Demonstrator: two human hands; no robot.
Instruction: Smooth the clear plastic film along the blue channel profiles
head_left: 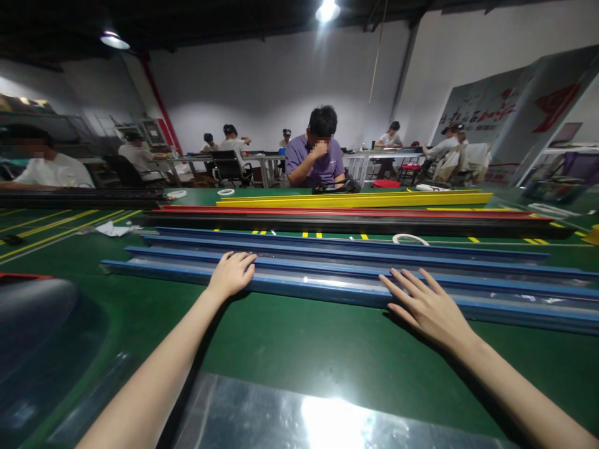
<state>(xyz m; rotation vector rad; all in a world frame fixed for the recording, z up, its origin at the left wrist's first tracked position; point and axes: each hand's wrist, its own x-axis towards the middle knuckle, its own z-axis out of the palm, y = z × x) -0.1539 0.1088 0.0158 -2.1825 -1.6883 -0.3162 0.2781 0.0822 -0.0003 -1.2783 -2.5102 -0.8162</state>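
Several long blue channel-shaped strips (pixel 318 288) lie side by side across the green table. My left hand (pixel 231 273) rests on the nearest strip, left of its middle, with its fingers over the raised edge. Farther right, my right hand (pixel 421 302) lies over the same strip, its fingers stretched out and spread, the thumb at the front side. Neither hand is wrapped round anything. Close to me, between my forearms, is a shiny clear sheet (pixel 262 418).
Behind the blue strips lie black strips (pixel 365 223), a red strip (pixel 281 210) and a yellow strip (pixel 355 199). A white ring (pixel 410 239) and crumpled white paper (pixel 115 229) are on the green table (pixel 290 337). A person in purple (pixel 299 156) sits opposite.
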